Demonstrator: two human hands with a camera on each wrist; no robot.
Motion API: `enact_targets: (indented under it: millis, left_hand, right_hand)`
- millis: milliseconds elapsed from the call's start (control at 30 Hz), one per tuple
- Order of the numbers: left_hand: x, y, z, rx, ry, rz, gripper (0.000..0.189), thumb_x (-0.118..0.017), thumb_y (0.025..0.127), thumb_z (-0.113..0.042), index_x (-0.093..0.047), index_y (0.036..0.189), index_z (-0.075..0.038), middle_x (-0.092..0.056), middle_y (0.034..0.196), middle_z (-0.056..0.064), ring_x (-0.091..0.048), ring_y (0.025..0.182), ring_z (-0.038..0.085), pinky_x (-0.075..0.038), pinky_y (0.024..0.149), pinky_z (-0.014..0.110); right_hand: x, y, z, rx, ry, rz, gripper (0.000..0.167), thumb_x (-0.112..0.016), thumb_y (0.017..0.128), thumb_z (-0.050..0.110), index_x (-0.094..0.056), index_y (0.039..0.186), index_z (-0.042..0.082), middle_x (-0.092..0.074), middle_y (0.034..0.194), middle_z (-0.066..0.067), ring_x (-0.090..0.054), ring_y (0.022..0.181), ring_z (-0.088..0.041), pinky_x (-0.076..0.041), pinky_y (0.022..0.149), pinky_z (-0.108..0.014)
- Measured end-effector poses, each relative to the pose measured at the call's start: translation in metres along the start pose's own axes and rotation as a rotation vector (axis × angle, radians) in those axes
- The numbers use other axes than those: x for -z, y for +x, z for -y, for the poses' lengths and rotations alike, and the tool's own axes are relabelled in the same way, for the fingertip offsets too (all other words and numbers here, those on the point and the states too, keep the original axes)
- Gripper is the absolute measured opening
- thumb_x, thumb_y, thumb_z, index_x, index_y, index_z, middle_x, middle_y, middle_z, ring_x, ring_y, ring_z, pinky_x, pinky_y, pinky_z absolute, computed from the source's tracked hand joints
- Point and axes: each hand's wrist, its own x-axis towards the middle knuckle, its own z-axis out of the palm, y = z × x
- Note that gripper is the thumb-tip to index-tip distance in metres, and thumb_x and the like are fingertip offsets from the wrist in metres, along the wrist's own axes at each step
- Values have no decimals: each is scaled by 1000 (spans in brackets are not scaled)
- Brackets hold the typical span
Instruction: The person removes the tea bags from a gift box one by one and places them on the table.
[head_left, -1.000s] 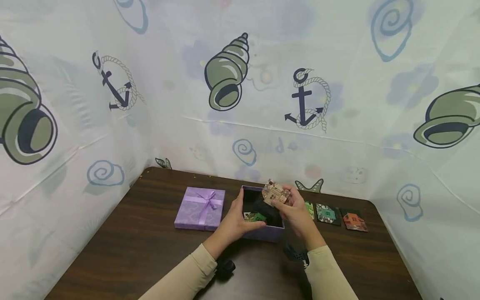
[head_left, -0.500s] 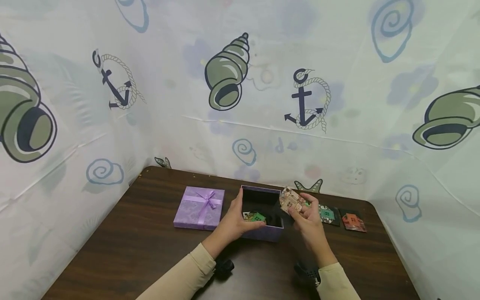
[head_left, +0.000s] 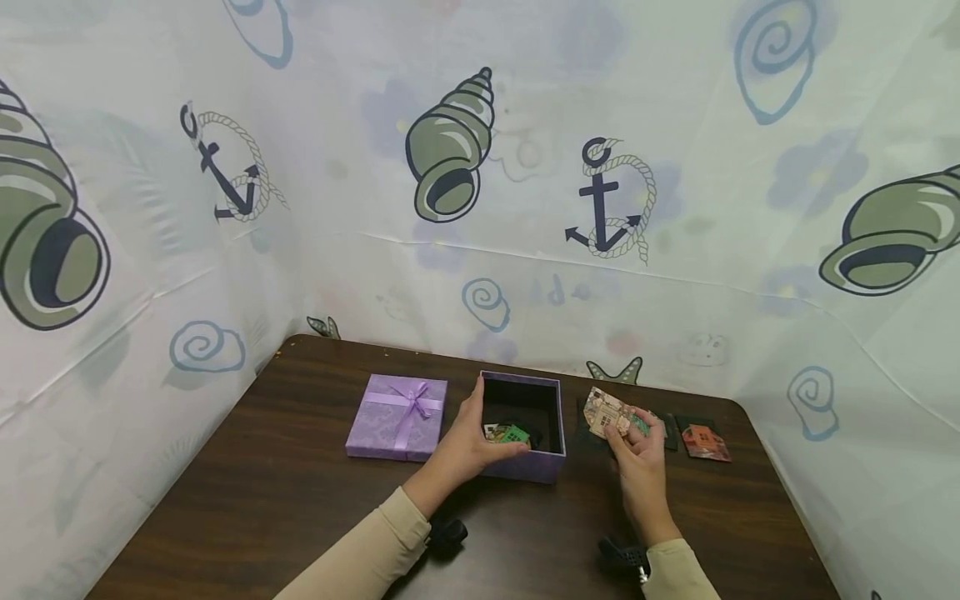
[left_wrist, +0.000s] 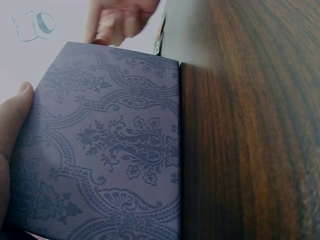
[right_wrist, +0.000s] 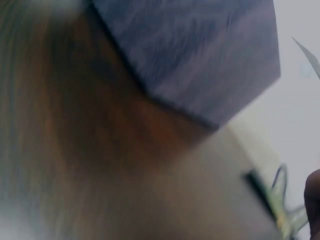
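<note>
My right hand point(head_left: 639, 454) pinches a beige card point(head_left: 606, 412) printed with a house between thumb and fingers, to the right of the open purple box point(head_left: 523, 467). The left hand point(head_left: 467, 446) holds that box at its left side, its fingers along the left wall and the thumb over the front rim. Inside the dark box lies a green and cream printed piece point(head_left: 507, 434). Patterned box wall point(left_wrist: 115, 145) and left thumb point(left_wrist: 16, 117) show in the left wrist view. The right wrist view is blurred and shows the box corner point(right_wrist: 215, 65).
A purple lid point(head_left: 396, 417) with a ribbon bow lies left of the box. To the right are a red-orange house card point(head_left: 705, 442) and a teal card point(head_left: 641, 425), partly hidden by the right hand. The patterned curtain point(head_left: 525, 292) stands behind the brown table point(head_left: 285, 483).
The right hand has carried the beige card from above the box to the right, over the row of cards. The left hand stays on the box.
</note>
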Motion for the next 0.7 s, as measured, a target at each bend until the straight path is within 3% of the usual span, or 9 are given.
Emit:
enact_targets:
  millis: [100,267,533,700]
  left_hand:
    - [1,0,0,4,6,-4,144,-96,77,-59,4,177,-32,-12,183,19,-21,167,47,-33,124,75]
    - [2,2,-1,-8,6,-6,146,-96,75,-63,4,177,-29,-12,183,20,-24,166,47,-34,123,74]
    - [2,1,-2,-13,6,-5,147,-96,75,-63,3,177,-30,-12,183,19,-21,167,47,-33,124,74]
    - [0,1,-1,-13,4,-6,146,-96,76,-61,4,177,-29,-13,183,20,-24,166,47,-35,123,74]
  right_hand:
    - [5,-1,-12,7,13,-28,61,-66,110,14,-31,160,13,-73,105,8,-54,68,-3,-37,55,-31]
    - [9,-2,-21,47,26,-23,64,-66,110,14,-31,163,10,-55,79,7,-34,54,-7,-24,56,-42]
    - [16,-4,-26,36,-18,-48,61,-69,108,14,-39,161,13,-43,72,6,-33,52,-4,-30,50,-33]
    - [21,-12,-25,31,-128,-44,61,-71,107,15,-42,161,14,-38,71,3,-30,54,-7,-35,53,-30]
